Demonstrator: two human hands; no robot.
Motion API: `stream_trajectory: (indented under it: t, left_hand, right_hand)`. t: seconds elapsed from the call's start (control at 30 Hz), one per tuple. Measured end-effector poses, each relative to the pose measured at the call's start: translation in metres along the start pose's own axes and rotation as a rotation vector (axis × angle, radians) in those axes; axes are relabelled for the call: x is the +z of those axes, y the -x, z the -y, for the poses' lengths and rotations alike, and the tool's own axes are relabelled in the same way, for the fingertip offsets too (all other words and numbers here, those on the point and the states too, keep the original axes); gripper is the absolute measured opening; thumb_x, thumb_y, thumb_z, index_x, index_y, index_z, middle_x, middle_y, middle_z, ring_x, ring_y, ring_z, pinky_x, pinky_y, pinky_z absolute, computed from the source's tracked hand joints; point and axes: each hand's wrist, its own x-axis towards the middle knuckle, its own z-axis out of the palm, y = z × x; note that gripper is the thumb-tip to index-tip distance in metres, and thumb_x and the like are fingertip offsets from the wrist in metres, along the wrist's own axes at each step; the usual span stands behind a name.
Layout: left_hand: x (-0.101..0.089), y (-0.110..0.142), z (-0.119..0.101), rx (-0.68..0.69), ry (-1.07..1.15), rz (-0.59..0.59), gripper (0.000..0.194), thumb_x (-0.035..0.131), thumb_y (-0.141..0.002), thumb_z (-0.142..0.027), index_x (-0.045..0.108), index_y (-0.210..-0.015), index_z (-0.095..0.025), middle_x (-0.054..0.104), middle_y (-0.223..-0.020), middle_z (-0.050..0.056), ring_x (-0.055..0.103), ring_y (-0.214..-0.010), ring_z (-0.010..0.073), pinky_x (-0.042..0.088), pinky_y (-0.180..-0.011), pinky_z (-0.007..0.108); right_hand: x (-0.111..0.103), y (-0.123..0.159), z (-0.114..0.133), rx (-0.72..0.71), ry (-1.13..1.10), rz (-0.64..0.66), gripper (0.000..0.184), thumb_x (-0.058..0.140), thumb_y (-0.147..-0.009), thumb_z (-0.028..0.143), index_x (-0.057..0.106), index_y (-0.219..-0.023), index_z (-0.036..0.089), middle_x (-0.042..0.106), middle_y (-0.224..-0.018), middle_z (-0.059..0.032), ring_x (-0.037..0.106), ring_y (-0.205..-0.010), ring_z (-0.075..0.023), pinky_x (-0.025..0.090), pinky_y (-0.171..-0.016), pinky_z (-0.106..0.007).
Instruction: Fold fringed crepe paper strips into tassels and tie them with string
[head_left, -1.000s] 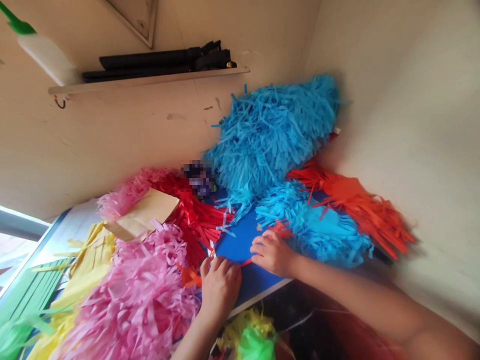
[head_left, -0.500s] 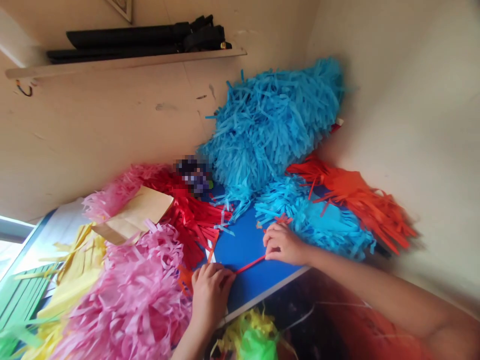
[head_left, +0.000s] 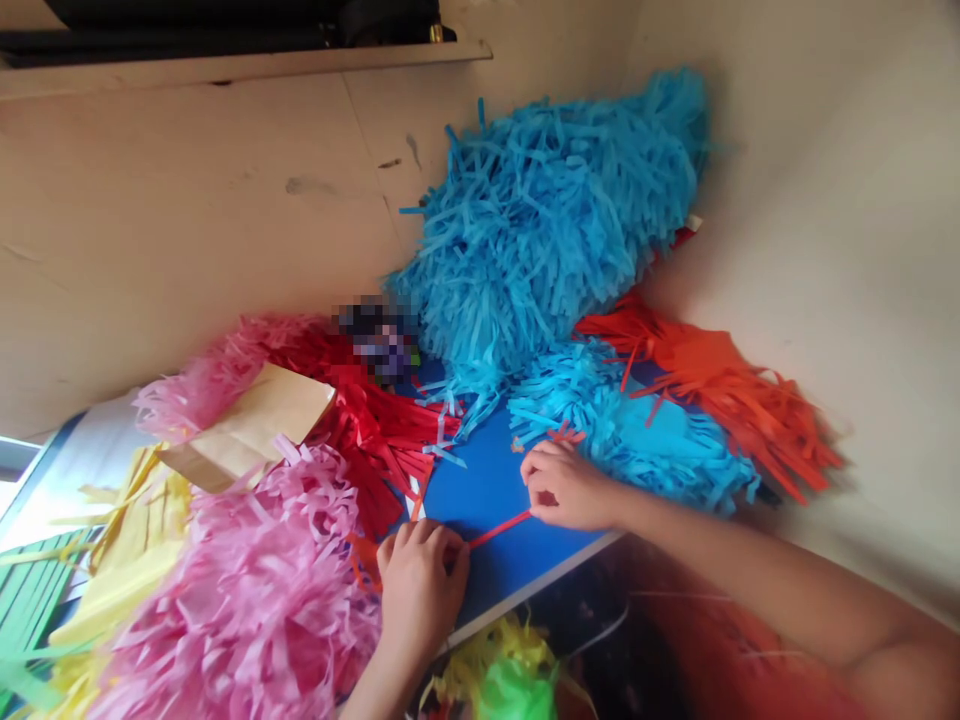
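Stretched between my two hands, low over the blue table top (head_left: pixel 480 480), is a narrow red-orange paper strip (head_left: pixel 501 527). My left hand (head_left: pixel 424 570) is closed on its near left end, by the table's front edge. On the other end, my right hand (head_left: pixel 566 487) is pinched, fingertips hidden from this angle. Orange paper ends (head_left: pixel 568 436) stick out just beyond the right fingers, and an orange paper piece (head_left: pixel 365 560) lies against the left hand. Pink fringed paper (head_left: pixel 255 590) heaps up left of my left hand. Blue fringed paper (head_left: pixel 645 430) lies behind my right hand.
A tall blue fringed bundle (head_left: pixel 562 220) leans in the wall corner. Red fringe (head_left: pixel 375 430), a brown paper piece (head_left: pixel 255 420), yellow paper (head_left: pixel 135 560) and green strips (head_left: pixel 34 590) cover the left. Orange fringe (head_left: pixel 712 380) lies right; a wall shelf (head_left: pixel 247 68) holds black items.
The view has shifted slightly, with the shelf now higher and further left. Both hands keep hold of the strip in nearly the same place.
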Motion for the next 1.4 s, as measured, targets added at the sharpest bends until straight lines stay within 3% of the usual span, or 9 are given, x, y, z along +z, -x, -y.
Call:
stream_trajectory:
  t: [0.07, 0.2, 0.33, 0.43, 0.53, 0.7, 0.93, 1.2, 1.4]
  left_hand:
    - [0.0, -0.002, -0.001, 0.07, -0.034, -0.031, 0.009, 0.063, -0.086, -0.021, 0.071, -0.084, -0.026, 0.071, -0.087, 0.002, 0.061, -0.09, 0.025, 0.037, -0.087, 0.044]
    - [0.002, -0.001, -0.002, 0.403, -0.137, -0.164, 0.04, 0.061, -0.088, -0.011, 0.067, -0.116, -0.039, 0.075, -0.095, -0.001, 0.06, -0.099, 0.0273, 0.029, -0.1, 0.052]
    - [0.001, -0.001, -0.01, 0.559, -0.281, -0.147, 0.037, 0.066, -0.086, -0.01, 0.069, -0.114, -0.034, 0.074, -0.089, 0.0, 0.06, -0.096, 0.0277, 0.027, -0.104, 0.055]
    - [0.0, -0.003, -0.015, 0.57, -0.325, -0.15, 0.028, 0.07, -0.085, -0.013, 0.071, -0.107, -0.031, 0.072, -0.086, -0.001, 0.06, -0.093, 0.0266, 0.029, -0.104, 0.054]
    - [0.002, -0.004, -0.016, 0.571, -0.308, -0.168, 0.021, 0.07, -0.086, -0.016, 0.07, -0.103, -0.029, 0.074, -0.092, -0.001, 0.061, -0.094, 0.0256, 0.03, -0.103, 0.052]
    - [0.012, -0.002, -0.017, 0.573, -0.186, -0.183, 0.019, 0.068, -0.085, -0.012, 0.07, -0.1, -0.024, 0.076, -0.099, -0.001, 0.062, -0.094, 0.0238, 0.032, -0.102, 0.049]
    - [0.016, -0.002, -0.025, 0.499, -0.168, -0.315, 0.013, 0.064, -0.087, -0.01, 0.07, -0.081, -0.02, 0.074, -0.08, -0.001, 0.064, -0.079, 0.0196, 0.034, -0.101, 0.048]
    - [-0.037, 0.021, -0.032, 0.527, 0.002, -0.588, 0.016, 0.056, -0.095, -0.016, 0.07, -0.096, -0.023, 0.079, -0.088, -0.002, 0.069, -0.087, 0.0173, 0.029, -0.107, 0.044]
    - [-0.062, 0.028, -0.04, 0.609, 0.056, -0.55, 0.017, 0.052, -0.097, -0.013, 0.067, -0.098, -0.022, 0.08, -0.089, -0.003, 0.073, -0.087, 0.0139, 0.028, -0.113, 0.041]
  right_hand:
    - [-0.005, -0.003, 0.006, 0.032, 0.039, 0.062, 0.018, 0.074, -0.073, 0.013, 0.062, -0.061, 0.018, 0.067, -0.092, -0.0009, 0.056, -0.097, -0.0221, 0.036, -0.091, -0.041]
    - [-0.012, -0.006, 0.013, 0.066, 0.093, 0.117, 0.017, 0.073, -0.076, 0.013, 0.063, -0.062, 0.018, 0.067, -0.093, -0.0008, 0.056, -0.099, -0.0228, 0.034, -0.094, -0.045]
    - [-0.013, -0.004, 0.016, 0.071, 0.123, 0.123, 0.016, 0.072, -0.077, 0.015, 0.064, -0.064, 0.019, 0.067, -0.095, -0.0008, 0.056, -0.099, -0.0224, 0.034, -0.094, -0.045]
    - [-0.01, 0.0, 0.02, 0.018, 0.207, 0.064, 0.007, 0.073, -0.08, 0.019, 0.068, -0.075, 0.021, 0.069, -0.097, -0.0016, 0.056, -0.1, -0.0236, 0.033, -0.094, -0.045]
    - [0.001, 0.004, 0.027, -0.222, 0.34, -0.026, 0.003, 0.066, -0.089, 0.021, 0.068, -0.09, 0.022, 0.07, -0.098, -0.0019, 0.056, -0.097, -0.0221, 0.029, -0.099, -0.048]
    - [0.024, 0.003, 0.032, -0.539, 0.601, -0.124, 0.027, 0.048, -0.094, 0.009, 0.063, -0.073, 0.016, 0.061, -0.069, -0.0018, 0.05, -0.069, -0.0177, 0.032, -0.094, -0.044]
    - [0.032, -0.011, 0.031, -0.587, 0.616, -0.216, 0.03, 0.046, -0.092, 0.007, 0.061, -0.068, 0.016, 0.059, -0.064, -0.0034, 0.047, -0.063, -0.0182, 0.033, -0.075, -0.04]
    - [-0.008, 0.009, 0.097, -0.319, 0.234, -0.358, 0.018, 0.058, -0.087, 0.011, 0.059, -0.071, 0.019, 0.065, -0.07, 0.001, 0.054, -0.068, -0.0147, 0.028, -0.07, -0.034]
    - [-0.022, 0.022, 0.123, -0.383, 0.257, -0.368, 0.017, 0.054, -0.091, 0.013, 0.058, -0.075, 0.018, 0.064, -0.073, -0.001, 0.054, -0.068, -0.0157, 0.03, -0.069, -0.034]
